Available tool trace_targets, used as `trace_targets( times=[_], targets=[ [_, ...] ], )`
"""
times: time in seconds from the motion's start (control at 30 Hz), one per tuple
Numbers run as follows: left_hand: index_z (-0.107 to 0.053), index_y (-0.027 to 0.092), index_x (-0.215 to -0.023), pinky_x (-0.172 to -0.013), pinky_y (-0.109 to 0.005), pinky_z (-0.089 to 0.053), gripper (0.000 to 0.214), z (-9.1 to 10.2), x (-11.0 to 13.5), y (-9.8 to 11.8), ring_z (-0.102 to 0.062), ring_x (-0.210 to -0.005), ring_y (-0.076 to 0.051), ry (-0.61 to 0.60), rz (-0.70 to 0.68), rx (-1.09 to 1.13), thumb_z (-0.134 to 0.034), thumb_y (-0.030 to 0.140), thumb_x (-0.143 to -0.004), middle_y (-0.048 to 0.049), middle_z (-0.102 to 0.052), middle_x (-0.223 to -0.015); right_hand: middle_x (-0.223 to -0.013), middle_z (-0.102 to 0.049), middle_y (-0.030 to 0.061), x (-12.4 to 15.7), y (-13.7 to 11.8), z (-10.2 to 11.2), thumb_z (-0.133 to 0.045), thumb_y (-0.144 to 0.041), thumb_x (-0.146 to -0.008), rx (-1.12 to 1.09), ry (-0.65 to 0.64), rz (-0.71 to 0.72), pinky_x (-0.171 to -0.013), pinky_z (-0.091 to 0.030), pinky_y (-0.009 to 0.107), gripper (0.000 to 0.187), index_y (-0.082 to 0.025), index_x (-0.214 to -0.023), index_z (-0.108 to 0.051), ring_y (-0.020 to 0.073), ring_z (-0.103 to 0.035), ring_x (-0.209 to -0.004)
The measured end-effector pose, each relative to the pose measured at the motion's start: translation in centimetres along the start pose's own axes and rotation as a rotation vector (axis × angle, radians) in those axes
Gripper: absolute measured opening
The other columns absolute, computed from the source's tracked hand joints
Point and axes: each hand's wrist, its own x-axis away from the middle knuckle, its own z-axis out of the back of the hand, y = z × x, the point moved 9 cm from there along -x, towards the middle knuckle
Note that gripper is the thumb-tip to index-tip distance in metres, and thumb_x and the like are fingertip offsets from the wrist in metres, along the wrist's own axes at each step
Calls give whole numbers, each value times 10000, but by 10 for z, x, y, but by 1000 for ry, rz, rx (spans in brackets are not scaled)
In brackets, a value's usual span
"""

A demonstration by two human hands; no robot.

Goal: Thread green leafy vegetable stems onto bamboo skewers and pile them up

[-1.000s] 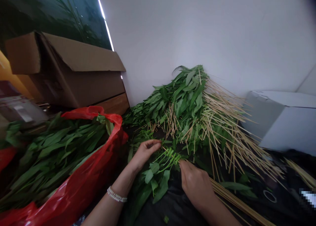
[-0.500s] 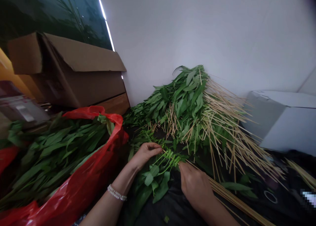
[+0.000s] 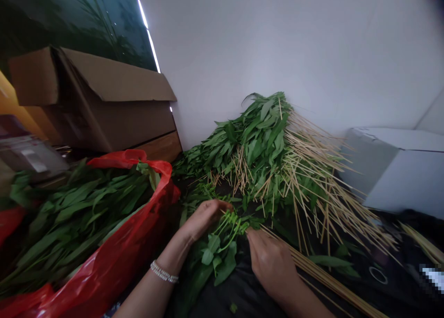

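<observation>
Left hand [image 3: 207, 216] pinches at the green stems [image 3: 234, 223]; right hand [image 3: 272, 258] curls against them, can't tell its grip. Gathering, apparently; the next nudge wants light, even pressure.

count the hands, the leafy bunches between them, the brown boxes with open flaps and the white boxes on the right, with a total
Hands: 2 (left hand, right hand)
Leafy bunch: 1
Brown box: 1
White box: 1
Total: 5
</observation>
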Motion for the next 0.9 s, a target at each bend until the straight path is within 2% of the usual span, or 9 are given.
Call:
trace_targets(
  times=[0.07, 0.13, 0.2, 0.27, 0.4, 0.6, 0.8, 0.9],
  targets=[
    [-715, 132, -895, -691, -256, -453, 654, 1, -1, 3, -609, -783, -178, 8, 0, 142, -441, 710, -762, -106, -700, -874, -678, -589, 27, 0, -15, 8, -384, -96, -881, 6, 47, 121, -547, -320, 277, 263, -123, -1048, -586, 136, -532, -548],
    [-715, 128, -891, -681, -245, -451, 594, 4, -2, 5, -607, -758, -166, 42, -19, 157, -473, 660, -785, -104, -702, -859, -678, -572, 40, 3, -33, 14, -380, -95, -869, 6, 59, 269, -557, -323, 288, 294, -79, -1088, -575, 144, -520, -562],
    [-711, 132, -922, -697, -244, -450, 448, 3, -2, 7, -606, -759, -160, 47, -64, 23, -603, 540, -770, -92, -704, -878, -676, -557, 48, 7, -50, 17, -371, -89, -851, -1, 56, 406, -561, -330, 296, 316, -48, -1090, -573, 149, -514, -568],
    [-710, 140, -945, -727, -255, -454, 355, -5, -1, 8, -608, -781, -169, 3, -111, -167, -683, 427, -739, -80, -707, -897, -674, -551, 51, 11, -60, 17, -355, -90, -837, -3, 55, 488, -559, -338, 301, 330, -41, -1074, -579, 149, -508, -558],
    [-729, 155, -895, -783, -276, -455, 242, -21, 1, 10, -621, -824, -194, -81, -200, -462, -649, 345, -770, -62, -719, -880, -667, -549, 54, 13, -64, 14, -330, -89, -827, -4, 57, 496, -539, -347, 305, 342, -54, -1051, -586, 153, -502, -543],
    [-734, 169, -862, -747, -269, -451, 241, -14, -13, 19, -632, -787, -202, 29, -268, -650, -568, 336, -811, -45, -728, -821, -667, -546, 53, 15, -65, 8, -323, -81, -818, -14, 46, 499, -506, -340, 317, 355, -48, -1058, -582, 165, -498, -529],
    [-729, 183, -777, -598, -226, -409, 236, -24, -26, 18, -608, -664, -171, -25, -239, -833, -685, 399, -691, -16, -713, -716, -647, -544, 51, 14, -65, 11, -323, -91, -827, -5, 90, 502, -513, -343, 301, 333, -57, -1028, -587, 154, -501, -517],
    [-725, 206, -758, -536, -219, -357, 246, -27, -29, 13, -600, -624, -168, 13, -226, -976, -763, 376, -584, -3, -700, -674, -625, -535, 41, 14, -66, 13, -317, -89, -832, -3, 100, 512, -506, -339, 292, 329, -59, -1011, -592, 143, -491, -501]
  ],
)
